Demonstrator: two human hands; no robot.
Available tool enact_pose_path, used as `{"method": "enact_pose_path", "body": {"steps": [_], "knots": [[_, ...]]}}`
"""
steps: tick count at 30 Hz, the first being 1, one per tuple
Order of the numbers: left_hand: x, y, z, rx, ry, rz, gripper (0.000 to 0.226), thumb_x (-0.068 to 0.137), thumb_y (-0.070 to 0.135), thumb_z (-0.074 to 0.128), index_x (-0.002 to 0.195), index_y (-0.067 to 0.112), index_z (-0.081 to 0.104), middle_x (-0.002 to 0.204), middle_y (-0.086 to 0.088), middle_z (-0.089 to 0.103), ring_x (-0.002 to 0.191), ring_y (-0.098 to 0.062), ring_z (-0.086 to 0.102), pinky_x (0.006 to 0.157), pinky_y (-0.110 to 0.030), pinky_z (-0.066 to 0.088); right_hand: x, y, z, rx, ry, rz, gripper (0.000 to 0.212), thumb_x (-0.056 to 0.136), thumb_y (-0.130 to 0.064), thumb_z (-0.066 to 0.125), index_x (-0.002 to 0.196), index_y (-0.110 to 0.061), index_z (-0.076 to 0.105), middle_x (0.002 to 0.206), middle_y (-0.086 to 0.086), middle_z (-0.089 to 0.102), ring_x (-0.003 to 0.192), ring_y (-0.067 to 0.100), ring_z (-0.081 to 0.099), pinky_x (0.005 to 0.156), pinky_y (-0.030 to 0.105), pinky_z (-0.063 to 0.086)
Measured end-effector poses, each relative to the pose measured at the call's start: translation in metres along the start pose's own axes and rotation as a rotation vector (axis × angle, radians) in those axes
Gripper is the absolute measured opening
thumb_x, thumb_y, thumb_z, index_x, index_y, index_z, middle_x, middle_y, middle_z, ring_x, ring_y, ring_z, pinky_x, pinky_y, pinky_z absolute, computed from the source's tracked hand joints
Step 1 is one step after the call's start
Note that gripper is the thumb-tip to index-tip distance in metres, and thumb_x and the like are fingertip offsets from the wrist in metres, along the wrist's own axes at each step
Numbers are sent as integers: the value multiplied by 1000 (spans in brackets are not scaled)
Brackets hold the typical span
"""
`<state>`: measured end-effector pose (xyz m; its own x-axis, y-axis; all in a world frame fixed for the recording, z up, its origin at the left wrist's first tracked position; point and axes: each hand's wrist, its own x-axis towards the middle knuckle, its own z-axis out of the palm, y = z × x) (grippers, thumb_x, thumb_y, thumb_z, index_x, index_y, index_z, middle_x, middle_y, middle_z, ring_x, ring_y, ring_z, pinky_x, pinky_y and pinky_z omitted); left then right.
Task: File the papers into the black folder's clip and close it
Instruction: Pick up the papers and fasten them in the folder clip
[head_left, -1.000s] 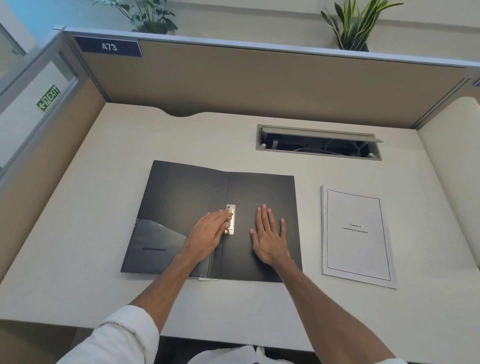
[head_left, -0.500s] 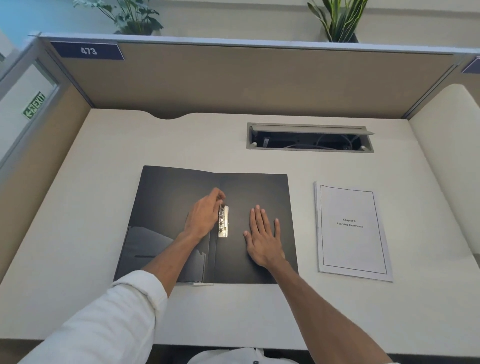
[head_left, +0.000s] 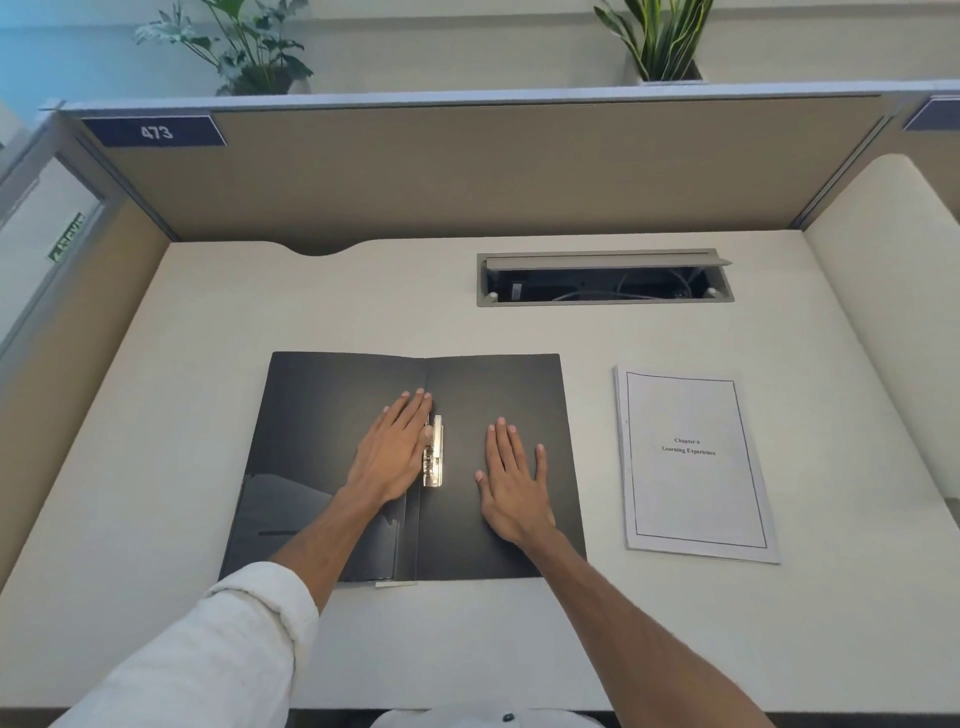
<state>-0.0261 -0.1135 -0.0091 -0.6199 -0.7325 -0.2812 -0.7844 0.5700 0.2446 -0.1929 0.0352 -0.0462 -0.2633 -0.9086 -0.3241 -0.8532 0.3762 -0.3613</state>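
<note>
The black folder lies open and flat on the desk in front of me. Its silver metal clip runs along the spine at the middle. My left hand rests flat on the left flap, its thumb side touching the clip. My right hand lies palm down with spread fingers on the right flap, a little apart from the clip. The stack of white papers, its cover printed "Chapter 6 Learning Experience", sits on the desk to the right of the folder, untouched.
A cable hatch with its lid raised is set in the desk behind the folder. Tan partition walls close off the back and both sides. Two potted plants stand above the back wall.
My left hand has gone from curled at the clip's top to lying flat along its left side. My right hand has stayed flat on the right flap. The camera has tilted slightly.
</note>
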Motion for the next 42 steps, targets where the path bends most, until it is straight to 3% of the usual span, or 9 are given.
{"method": "enact_pose_path", "body": {"steps": [6,13,22,26,28,31,39,40,42], "knots": [[22,44,5,-4,60,86,65,123,35,24,179,14,-1,188,0,-8,177,-18,-6,146,-41,2,-7,33,-27,37,195,20,67,118,-37,27,178,-20,3,186,-6,0,174,13,-1,141,55,0],[42,161,36,-38,-15,263,70,122,32,33,179,14,-3,189,0,-9,177,-19,-8,146,-41,3,-28,113,-71,96,341,300,64,114,-26,41,175,-23,23,183,-5,23,172,15,17,140,53,8],[52,256,56,-157,-64,202,77,116,20,47,179,6,5,189,-8,6,175,-28,17,142,-44,25,-61,207,-112,144,396,580,63,108,-19,49,170,-22,36,175,-2,36,164,17,34,137,49,20],[58,276,56,-90,-70,140,72,115,22,49,175,2,17,179,-15,28,158,-39,41,128,-50,42,-71,230,-119,193,414,691,62,105,-15,52,166,-20,42,172,-1,39,157,22,41,127,46,33],[61,283,57,-46,-76,128,62,115,23,48,169,0,28,159,-19,45,139,-41,56,111,-52,52,-74,238,-119,226,413,760,59,104,-14,53,163,-16,46,166,4,43,152,27,45,119,47,40],[62,290,63,-108,-115,106,51,115,22,45,161,1,37,143,-19,50,120,-45,64,93,-53,54,-74,243,-120,279,394,858,46,104,-15,55,149,-7,54,153,13,49,141,34,49,108,47,46],[59,299,70,-195,-111,56,50,116,20,46,159,-3,36,145,-22,46,104,-50,68,88,-53,55,-64,262,-132,632,405,958,47,106,-27,67,145,-4,55,154,16,50,148,37,45,117,49,42],[59,298,70,-199,-110,55,50,115,19,45,159,-2,36,144,-22,46,101,-49,67,86,-52,54,-63,264,-134,660,401,966,40,105,-26,67,138,-6,59,152,16,51,147,38,46,117,48,43],[59,297,69,-206,-114,50,48,115,18,45,158,-2,37,144,-22,47,92,-44,60,82,-48,51,-62,267,-138,686,380,972,8,102,-21,65,100,-14,61,137,17,54,135,35,51,107,43,47]]}}
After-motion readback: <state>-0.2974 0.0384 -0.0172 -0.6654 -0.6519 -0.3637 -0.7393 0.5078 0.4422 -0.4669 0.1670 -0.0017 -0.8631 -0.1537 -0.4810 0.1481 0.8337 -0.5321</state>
